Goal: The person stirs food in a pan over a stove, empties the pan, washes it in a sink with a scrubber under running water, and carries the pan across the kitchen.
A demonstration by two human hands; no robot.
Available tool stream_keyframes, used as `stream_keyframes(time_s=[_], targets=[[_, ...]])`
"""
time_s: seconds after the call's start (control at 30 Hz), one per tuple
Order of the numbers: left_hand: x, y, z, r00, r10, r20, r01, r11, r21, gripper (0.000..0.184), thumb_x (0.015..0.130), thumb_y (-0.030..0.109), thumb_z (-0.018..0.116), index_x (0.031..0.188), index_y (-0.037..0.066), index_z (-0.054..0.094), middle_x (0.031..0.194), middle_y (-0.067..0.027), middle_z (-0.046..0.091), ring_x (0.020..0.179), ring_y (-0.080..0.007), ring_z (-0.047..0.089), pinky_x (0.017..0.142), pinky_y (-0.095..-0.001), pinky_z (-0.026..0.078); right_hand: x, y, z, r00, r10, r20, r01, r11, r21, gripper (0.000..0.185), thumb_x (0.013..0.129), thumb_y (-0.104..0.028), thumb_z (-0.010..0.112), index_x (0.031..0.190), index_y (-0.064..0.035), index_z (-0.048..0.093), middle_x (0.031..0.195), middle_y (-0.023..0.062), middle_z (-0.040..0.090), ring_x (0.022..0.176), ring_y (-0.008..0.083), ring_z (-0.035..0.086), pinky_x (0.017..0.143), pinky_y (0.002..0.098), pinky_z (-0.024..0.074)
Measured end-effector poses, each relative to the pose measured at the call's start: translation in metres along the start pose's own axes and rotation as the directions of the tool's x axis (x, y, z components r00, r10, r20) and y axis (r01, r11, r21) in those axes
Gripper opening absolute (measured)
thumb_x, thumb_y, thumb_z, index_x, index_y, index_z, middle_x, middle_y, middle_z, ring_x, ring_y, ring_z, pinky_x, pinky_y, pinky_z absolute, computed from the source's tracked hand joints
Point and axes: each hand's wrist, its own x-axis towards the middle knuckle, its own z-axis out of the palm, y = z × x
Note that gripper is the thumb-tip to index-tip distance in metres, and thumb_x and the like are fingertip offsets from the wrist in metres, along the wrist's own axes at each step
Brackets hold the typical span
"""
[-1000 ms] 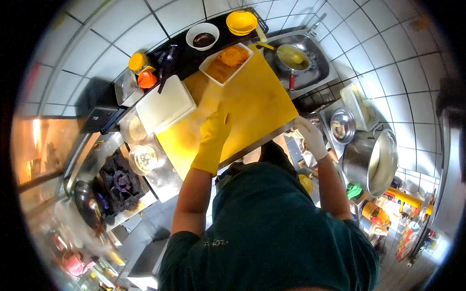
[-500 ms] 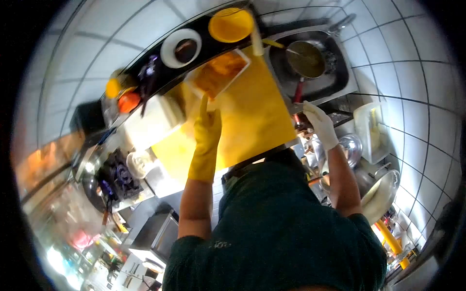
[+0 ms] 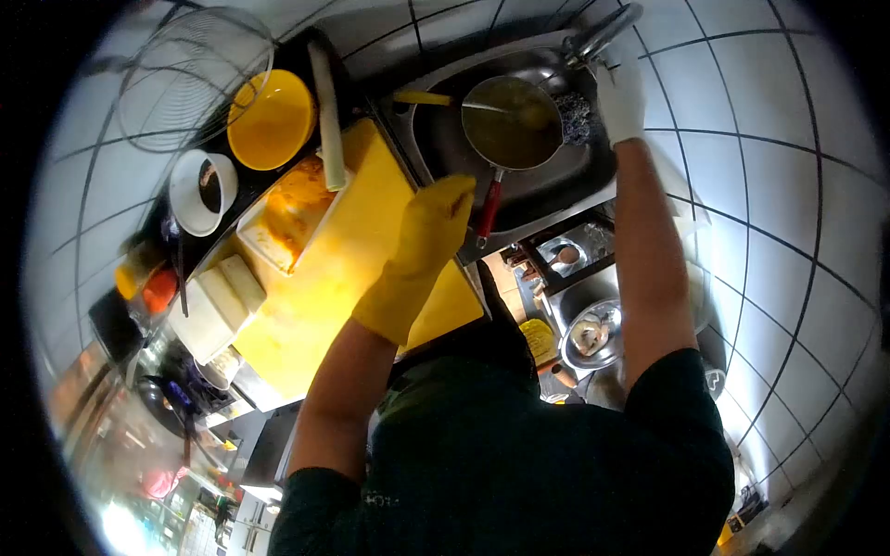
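Observation:
My left hand (image 3: 432, 222), in a yellow rubber glove with an orange-brown stain near the fingers, is curled closed above the right edge of the yellow cutting board (image 3: 306, 320). I see nothing in it. My right hand (image 3: 621, 104), in a white glove, is at the metal tap (image 3: 603, 35) by the sink corner; its fingers are too unclear to read. In the sink (image 3: 445, 139) sits a saucepan (image 3: 510, 120) holding murky liquid, its red handle (image 3: 489, 208) pointing toward me. A white tray (image 3: 315, 218) smeared with orange food lies on the board.
Behind the board stand a yellow bowl (image 3: 271, 120), a white bowl (image 3: 197, 208) and a wire strainer (image 3: 190, 69). White blocks (image 3: 211, 320) lie at its left. A dark scrubber (image 3: 577, 119) is beside the pan. Below right is a metal bowl (image 3: 593, 347).
My view has swung toward the sink. My left hand has left the tray and curled closed near the sink's edge. My right hand has reached forward to the tap.

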Motion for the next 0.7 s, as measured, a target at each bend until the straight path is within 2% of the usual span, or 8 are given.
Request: stream_keyframes(time_s=[0.1,0.17,0.27,0.37,0.47,0.57,0.6,0.7], targets=[[0.053,-0.018,0.038,0.980,-0.191,0.054,0.198,0.939,-0.282,0.023,0.097,0.011,0.068,0.119,0.005,0.073,0.101,-0.0074,0.076,0.084,-0.0125,0.071,0.072,-0.0291,0.056,0.015,0.027,0.012,0.965,0.001,0.262,0.024,0.995,-0.093,0.053,0.098,-0.025,0.056,0.147,-0.0048,0.049,0.146,0.0220,0.054,0.135,0.0407,0.051,0.112,0.0440,0.0415],[0.091,0.009,0.046,0.944,-0.306,0.127,0.328,0.915,-0.234,0.025,0.096,0.015,0.069,0.120,0.006,0.073,0.098,-0.0054,0.075,0.082,-0.0114,0.070,0.072,-0.0288,0.056,0.019,0.042,0.021,0.963,-0.061,0.263,0.086,0.993,-0.085,0.053,0.099,-0.026,0.054,0.147,-0.0048,0.049,0.147,0.0206,0.054,0.137,0.0397,0.049,0.114,0.0440,0.0397],[0.139,0.016,0.074,0.988,-0.143,0.061,0.151,0.976,-0.156,0.028,0.095,0.019,0.071,0.118,0.005,0.074,0.098,-0.0083,0.077,0.082,-0.0184,0.073,0.070,-0.0321,0.057,0.012,0.034,0.013,0.958,-0.024,0.285,0.039,0.998,-0.049,0.051,0.099,-0.024,0.053,0.146,-0.0045,0.050,0.147,0.0208,0.054,0.136,0.0397,0.050,0.114,0.0444,0.0394],[0.166,0.013,0.086,0.992,0.124,0.026,-0.126,0.987,0.097,0.033,0.095,0.023,0.068,0.122,0.005,0.071,0.107,-0.0121,0.077,0.085,-0.0295,0.075,0.071,-0.0364,0.057,0.005,0.035,0.018,0.972,-0.099,0.213,0.107,0.994,-0.030,0.048,0.098,-0.017,0.051,0.145,-0.0038,0.051,0.145,0.0213,0.055,0.133,0.0400,0.053,0.112,0.0453,0.0415],[0.169,0.008,0.074,0.994,0.111,0.004,-0.091,0.788,0.608,0.039,0.096,0.022,0.062,0.131,0.005,0.066,0.118,-0.0154,0.073,0.099,-0.0353,0.072,0.082,-0.0417,0.057,-0.007,0.021,0.014,0.998,-0.060,0.029,0.061,0.997,-0.044,0.042,0.096,-0.007,0.048,0.137,-0.0042,0.059,0.137,0.0217,0.061,0.125,0.0410,0.058,0.108,0.0449,0.0452],[0.170,0.007,0.053,0.946,-0.305,0.113,0.060,0.505,0.861,0.042,0.096,0.020,0.058,0.135,0.005,0.061,0.122,-0.0158,0.070,0.112,-0.0337,0.067,0.095,-0.0478,0.053,-0.030,0.043,0.030,0.974,-0.005,0.226,0.039,0.989,-0.146,0.042,0.094,-0.003,0.051,0.133,-0.0065,0.063,0.132,0.0212,0.065,0.121,0.0427,0.060,0.107,0.0446,0.0469],[0.164,-0.010,0.049,0.971,-0.203,0.123,-0.018,0.453,0.892,0.041,0.095,0.019,0.058,0.133,0.006,0.062,0.120,-0.0157,0.070,0.113,-0.0335,0.066,0.096,-0.0489,0.052,-0.039,0.066,0.044,0.923,-0.021,0.385,0.054,0.996,-0.076,0.054,0.090,0.001,0.053,0.143,-0.0118,0.057,0.144,0.0173,0.057,0.132,0.0407,0.054,0.111,0.0437,0.0453],[0.144,-0.053,0.046,0.986,0.030,0.166,-0.168,0.288,0.943,0.037,0.093,0.018,0.059,0.128,0.006,0.063,0.117,-0.0152,0.070,0.116,-0.0333,0.064,0.099,-0.0504,0.050,-0.061,0.090,0.071,0.844,0.003,0.537,0.197,0.928,-0.315,0.072,0.088,0.004,0.055,0.155,-0.0166,0.042,0.160,0.0114,0.041,0.145,0.0372,0.040,0.116,0.0431,0.0415]])
